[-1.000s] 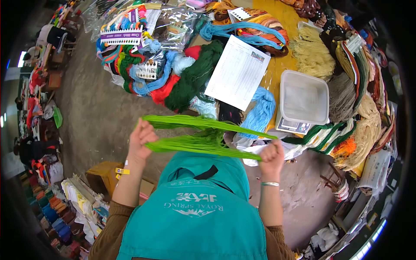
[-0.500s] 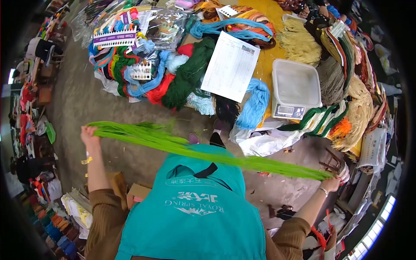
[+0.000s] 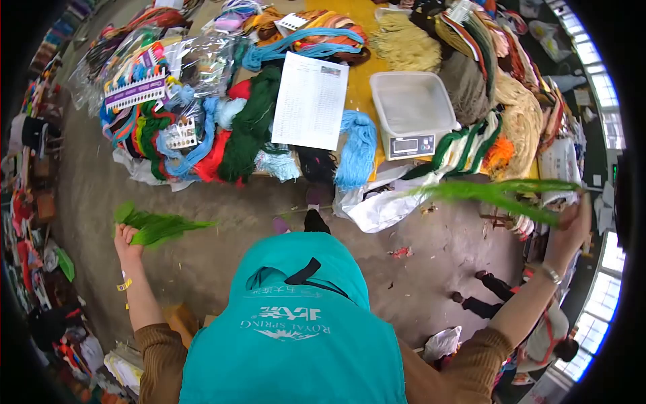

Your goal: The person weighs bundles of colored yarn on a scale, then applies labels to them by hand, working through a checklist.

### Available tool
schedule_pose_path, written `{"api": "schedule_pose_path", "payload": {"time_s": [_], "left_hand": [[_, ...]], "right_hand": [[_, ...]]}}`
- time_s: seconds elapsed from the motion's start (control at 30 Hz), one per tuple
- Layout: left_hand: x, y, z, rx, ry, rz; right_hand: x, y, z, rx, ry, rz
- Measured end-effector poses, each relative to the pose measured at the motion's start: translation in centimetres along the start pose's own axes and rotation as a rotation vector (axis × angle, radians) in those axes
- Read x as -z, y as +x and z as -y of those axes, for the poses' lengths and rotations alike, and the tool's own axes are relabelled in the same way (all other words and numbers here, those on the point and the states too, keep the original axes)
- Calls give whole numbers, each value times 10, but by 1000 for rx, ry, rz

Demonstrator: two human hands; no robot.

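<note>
Bright green yarn hangs in two separate bunches, one at each hand. At the left, my left hand [image 3: 128, 242] is closed round the end of one green bunch [image 3: 161, 226], whose loose strands trail to the right. Far to the right, my right hand [image 3: 573, 217] is raised and blurred, with its fingers closed on the other green bunch [image 3: 501, 194], which streams leftward. The strands of both are smeared by motion. Between the hands is the teal apron [image 3: 289, 337] on my body.
Ahead, a table [image 3: 367, 87] bears many yarn hanks, a printed sheet [image 3: 310, 101], and a scale [image 3: 412, 145] under a plastic tub [image 3: 414, 104]. White plastic [image 3: 377, 207] hangs off its front edge. Another person [image 3: 542, 337] is at the lower right.
The green yarn stretched between my hands is now in two bunches. My right hand has moved up and outward; my left hand has dropped slightly. The view has shifted, and another person shows at lower right.
</note>
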State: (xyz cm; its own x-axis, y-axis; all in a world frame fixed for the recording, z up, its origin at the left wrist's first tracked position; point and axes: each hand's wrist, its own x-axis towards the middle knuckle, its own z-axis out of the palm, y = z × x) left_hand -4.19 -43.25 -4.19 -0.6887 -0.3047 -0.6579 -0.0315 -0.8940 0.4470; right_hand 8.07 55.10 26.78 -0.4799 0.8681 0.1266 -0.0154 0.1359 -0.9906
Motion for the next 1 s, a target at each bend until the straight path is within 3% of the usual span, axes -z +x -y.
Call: {"api": "schedule_pose_path", "payload": {"time_s": [0.03, 0.17, 0.27, 0.3, 0.37, 0.47, 0.53, 0.57, 0.6, 0.67, 0.73, 0.77, 0.83, 0.93, 1.0], "left_hand": [[6, 5, -4, 22, 1, 17], [36, 6, -23, -114, 20, -11], [12, -20, 2, -98, 61, 272], [-16, -42, 28, -91, 98, 359], [-74, -93, 85, 18, 94, 546], [-129, -118, 172, 152, 277, 935], [-168, -133, 235, 252, 472, 880], [-192, -147, 270, 202, 636, 865], [-212, -158, 301, 227, 774, 904], [-230, -165, 357, 91, 1074, 1050], [-239, -163, 415, -59, 1225, 1326], [-244, -164, 443, -151, 1274, 1459], [-240, -176, 488, -56, 1320, 1644], [-225, -221, 495, 447, 1469, 1644], [-198, -203, 507, 502, 1433, 1845]], "right_hand": [[5, 28, 48, 89, 94, 62], [17, 100, 81, 114, 32, -41], [10, 116, 84, 101, 170, 126], [19, 133, 88, 96, 299, 346], [2, 129, 112, 112, 366, 594], [-67, 51, 167, 325, 243, 744], [-118, -6, 204, 507, 166, 789], [-136, -25, 223, 576, 151, 799], [-140, -22, 240, 540, 211, 928], [-152, -29, 270, 662, 214, 823], [-164, -53, 277, 859, 183, 614], [-168, -55, 285, 823, 219, 590], [-171, -36, 310, 795, 251, 560], [-156, 25, 336, 630, 217, 458], [-151, 33, 323, 581, 169, 332]]}}
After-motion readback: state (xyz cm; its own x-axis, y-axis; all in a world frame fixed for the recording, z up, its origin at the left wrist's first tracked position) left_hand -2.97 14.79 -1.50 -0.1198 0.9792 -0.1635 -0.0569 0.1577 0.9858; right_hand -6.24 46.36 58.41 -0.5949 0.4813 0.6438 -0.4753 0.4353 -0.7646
